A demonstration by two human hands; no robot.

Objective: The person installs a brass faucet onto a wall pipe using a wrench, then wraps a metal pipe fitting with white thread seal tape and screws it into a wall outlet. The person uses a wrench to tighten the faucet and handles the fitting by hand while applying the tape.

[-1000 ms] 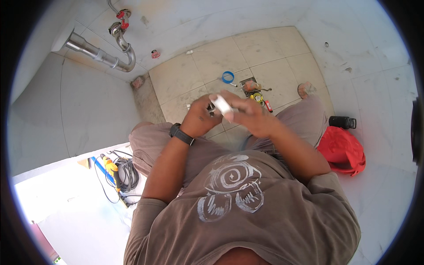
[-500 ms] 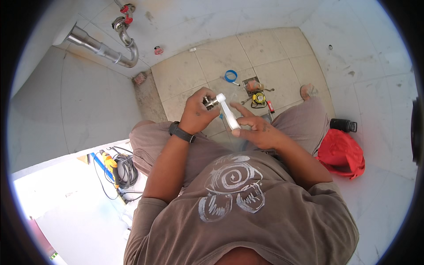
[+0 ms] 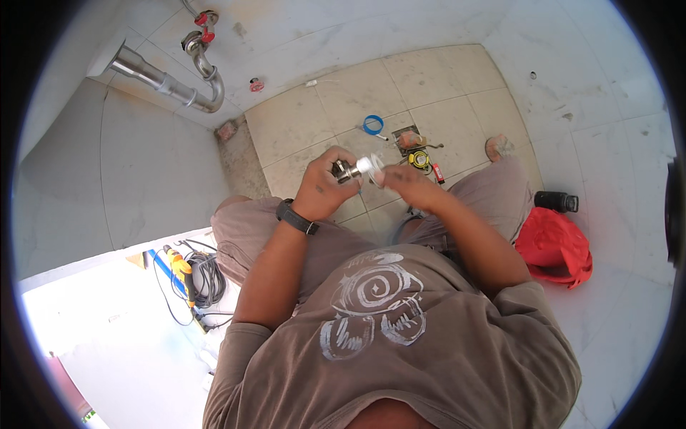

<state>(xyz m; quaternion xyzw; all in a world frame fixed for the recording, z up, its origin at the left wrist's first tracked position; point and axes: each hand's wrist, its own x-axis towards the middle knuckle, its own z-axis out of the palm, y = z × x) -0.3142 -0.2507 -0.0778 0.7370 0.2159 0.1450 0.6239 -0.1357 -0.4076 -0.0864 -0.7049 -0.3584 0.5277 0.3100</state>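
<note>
My left hand [image 3: 320,187], with a dark watch on its wrist, is closed around a shiny metal pipe fitting [image 3: 344,171]. White thread seal tape [image 3: 364,164] covers the end of the fitting that points right. Close against that end, my right hand [image 3: 413,187] pinches a pale, ring-shaped roll of the tape [image 3: 376,170]. Motion smears the roll and the right fingertips. Both hands are held out over the floor between my knees.
Beyond my hands, a blue ring [image 3: 373,125], a yellow tape measure [image 3: 419,159] and a red-and-black item [image 3: 438,173] lie on tiles. Chrome drainpipe [image 3: 164,82] juts out upper left. At right are a red bag [image 3: 554,250] and black bottle [image 3: 556,201]; a yellow power tool [image 3: 179,268] lies left.
My right hand has moved up and left to the fitting. The long white strip stretched between the hands has shortened, and the roll is now beside the fitting's end.
</note>
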